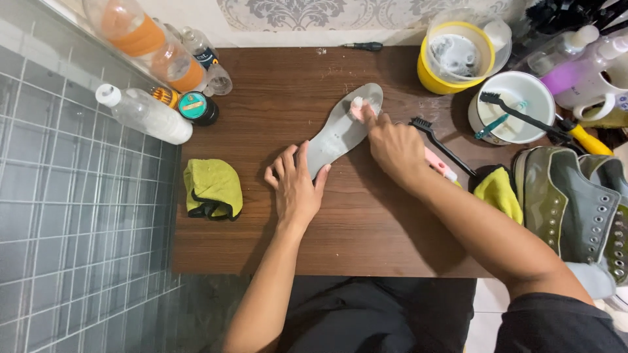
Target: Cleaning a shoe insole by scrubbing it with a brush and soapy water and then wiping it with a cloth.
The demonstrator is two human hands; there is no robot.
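A grey shoe insole [341, 129] lies diagonally on a wooden table [261, 235]. The left hand [296, 188], fingers spread flat, pins its heel end steady, while the right hand [394, 149] pinches a small pink pad [357, 108] against its toe end.

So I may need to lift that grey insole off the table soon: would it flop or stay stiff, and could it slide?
The grey insole looks thin and flat, so it would probably bend and feel light. The left hand pins its heel end while the right hand presses a small pink piece near its toe, which suggests it slides on the smooth wooden table unless held.
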